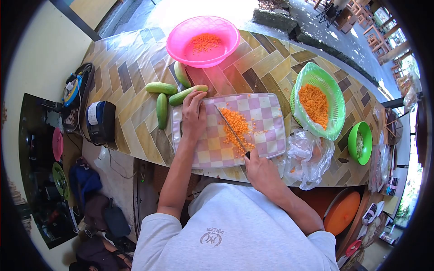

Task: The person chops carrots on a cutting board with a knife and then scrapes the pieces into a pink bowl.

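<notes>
My right hand is closed around the black handle of a knife. The blade lies slantwise across a heap of finely chopped orange carrot on a pink-and-white checked cutting board. My left hand lies over the board's far left corner, its fingers stretched out and their tips overlapping the side of a green cucumber. Beside that one are several more cucumbers: one pointing towards me, one lying sideways, and one by the pink basin.
A pink basin holding some chopped carrot stands at the back. To the right are a green basket lined with plastic and filled with carrot, a crumpled plastic bag, and a green bowl. A dark device sits at the left edge.
</notes>
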### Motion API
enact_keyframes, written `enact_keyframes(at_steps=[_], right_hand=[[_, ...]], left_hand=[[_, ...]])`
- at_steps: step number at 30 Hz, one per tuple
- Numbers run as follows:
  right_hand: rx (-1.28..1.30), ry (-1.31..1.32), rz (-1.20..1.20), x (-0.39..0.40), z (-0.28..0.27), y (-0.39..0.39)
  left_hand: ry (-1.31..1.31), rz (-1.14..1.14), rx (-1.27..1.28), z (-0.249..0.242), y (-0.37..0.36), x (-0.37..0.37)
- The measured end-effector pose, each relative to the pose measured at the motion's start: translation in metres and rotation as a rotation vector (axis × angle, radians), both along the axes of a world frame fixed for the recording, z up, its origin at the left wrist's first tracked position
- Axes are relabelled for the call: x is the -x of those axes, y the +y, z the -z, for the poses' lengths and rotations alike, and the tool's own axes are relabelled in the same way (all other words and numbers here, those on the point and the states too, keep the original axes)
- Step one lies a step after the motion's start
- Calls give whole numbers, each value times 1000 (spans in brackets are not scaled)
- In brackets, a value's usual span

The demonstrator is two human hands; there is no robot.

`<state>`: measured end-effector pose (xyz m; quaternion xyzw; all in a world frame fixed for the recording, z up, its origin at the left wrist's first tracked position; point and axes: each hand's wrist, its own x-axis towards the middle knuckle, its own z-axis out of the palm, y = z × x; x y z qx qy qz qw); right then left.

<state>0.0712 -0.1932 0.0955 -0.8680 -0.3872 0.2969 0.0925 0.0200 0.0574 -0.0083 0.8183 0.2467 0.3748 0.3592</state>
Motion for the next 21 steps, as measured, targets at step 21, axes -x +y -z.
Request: enact_keyframes(at_steps=[21], right_hand=[[-44, -96, -8, 5, 38, -7]], left_hand=[[6, -45, 16, -5, 1, 1]])
